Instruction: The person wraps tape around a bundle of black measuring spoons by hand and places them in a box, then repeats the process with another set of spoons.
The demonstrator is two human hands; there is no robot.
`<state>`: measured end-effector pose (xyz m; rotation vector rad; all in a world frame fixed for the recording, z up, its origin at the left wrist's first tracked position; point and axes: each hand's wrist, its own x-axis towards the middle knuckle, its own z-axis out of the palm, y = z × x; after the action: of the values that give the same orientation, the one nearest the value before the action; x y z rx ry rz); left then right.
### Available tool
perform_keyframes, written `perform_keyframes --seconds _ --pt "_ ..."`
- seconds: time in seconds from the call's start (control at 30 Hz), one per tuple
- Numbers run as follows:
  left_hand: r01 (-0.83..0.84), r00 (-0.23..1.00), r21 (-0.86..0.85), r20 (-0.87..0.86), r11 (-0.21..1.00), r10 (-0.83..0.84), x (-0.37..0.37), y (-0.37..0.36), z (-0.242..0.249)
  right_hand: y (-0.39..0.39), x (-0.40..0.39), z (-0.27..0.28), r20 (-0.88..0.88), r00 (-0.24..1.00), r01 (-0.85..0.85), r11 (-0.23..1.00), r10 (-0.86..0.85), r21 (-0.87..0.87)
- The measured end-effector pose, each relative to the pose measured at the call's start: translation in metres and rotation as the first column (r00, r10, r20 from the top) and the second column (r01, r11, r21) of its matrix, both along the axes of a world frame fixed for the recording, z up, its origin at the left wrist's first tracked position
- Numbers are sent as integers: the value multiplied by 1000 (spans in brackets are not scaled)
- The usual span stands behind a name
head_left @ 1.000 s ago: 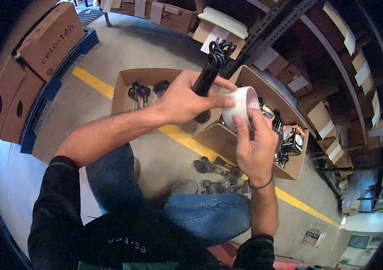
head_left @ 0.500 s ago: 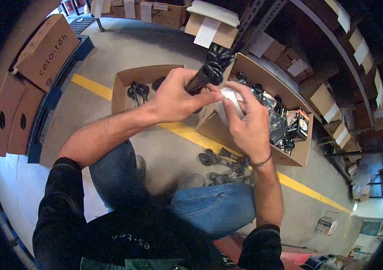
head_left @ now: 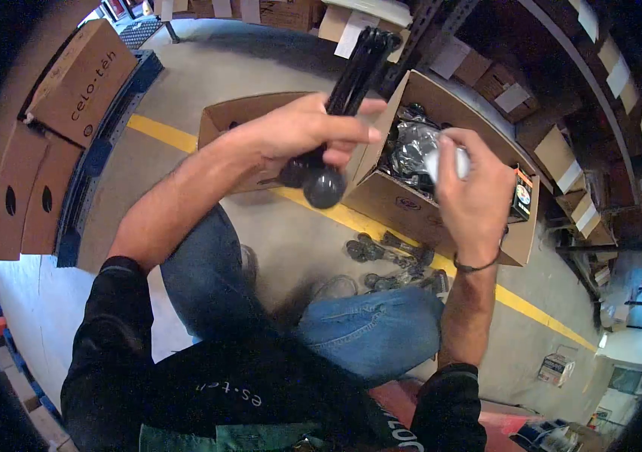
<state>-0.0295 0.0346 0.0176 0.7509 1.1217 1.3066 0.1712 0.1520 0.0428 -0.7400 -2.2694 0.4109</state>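
My left hand [head_left: 302, 129] is wrapped around a bundle of long black pieces [head_left: 351, 79], held upright at a tilt. A shiny black ball-shaped end [head_left: 325, 187] sticks out below my fingers; the exact kind of object I cannot make out. My right hand [head_left: 475, 192] is closed on a white roll [head_left: 449, 162], partly hidden by the fingers, over the right carton. On the floor near my knee lie several similar black pieces [head_left: 381, 248], some seemingly in clear plastic.
An open carton [head_left: 426, 215] holds black items in clear bags and a black-and-orange box [head_left: 523, 194]. Behind my left arm stands another open carton [head_left: 219, 113]. Shelving with boxes [head_left: 554, 154] lines the right; stacked cartons [head_left: 84, 83] sit on a blue pallet [head_left: 110, 143] at left.
My hands have moved apart, the right one going right with the white roll. The black bundle has turned, so its ball end now shows below my left hand. The view has shifted slightly.
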Motion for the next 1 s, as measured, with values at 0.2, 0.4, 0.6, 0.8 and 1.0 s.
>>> perform_keyframes --seconds 0.2,0.4,0.6,0.8,1.0 --pt "-2 820 -64 -572 998 -35 -22 8 -17 -13 -7 -4 -188 950 -282 942 249 -182" --pt "-76 542 18 -838 997 57 -9 18 -44 -13 -41 -19 -25 949 -314 929 315 -194" --pt "-61 500 -46 -866 997 -10 -5 14 -41 -14 -48 -29 35 978 -197 961 207 -197" --pt "-42 466 6 -885 999 25 -3 14 -39 -14 -52 -29 82 990 -89 962 113 -258" --pt "72 404 89 -913 993 53 -7 13 -35 -4 -51 -32 21 994 -99 959 109 -267"
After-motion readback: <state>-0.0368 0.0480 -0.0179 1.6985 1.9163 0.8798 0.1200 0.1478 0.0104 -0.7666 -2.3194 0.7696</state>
